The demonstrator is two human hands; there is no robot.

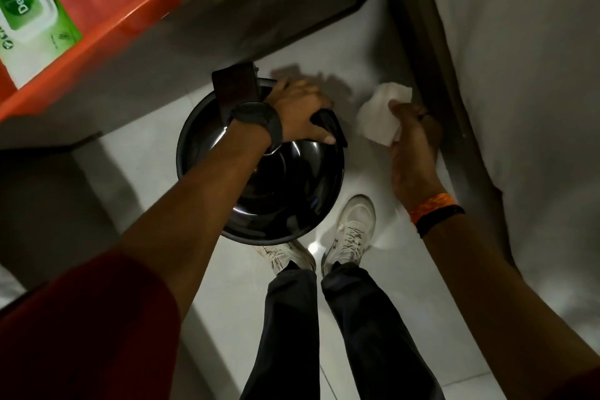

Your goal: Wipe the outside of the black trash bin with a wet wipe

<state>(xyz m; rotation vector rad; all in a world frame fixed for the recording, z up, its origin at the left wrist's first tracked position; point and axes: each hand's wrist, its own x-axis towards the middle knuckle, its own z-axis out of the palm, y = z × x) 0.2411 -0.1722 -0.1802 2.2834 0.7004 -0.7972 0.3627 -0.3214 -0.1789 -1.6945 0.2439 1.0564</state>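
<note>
The round black trash bin (292,204) stands on the pale floor below me, its glossy lid seen from above. My left hand (298,110), with a dark watch on the wrist, grips the far upper edge of the bin near its hinge. My right hand (412,143) hovers to the right of the bin, apart from it, and holds a crumpled white wet wipe (381,114) between fingers and thumb. The bin's outer wall is mostly hidden from this angle.
An orange tray (107,6) holding a green wet-wipe pack (26,6) sits on the grey table at upper left. A dark table leg (431,52) and a white wall run along the right. My white shoes (350,230) stand just behind the bin.
</note>
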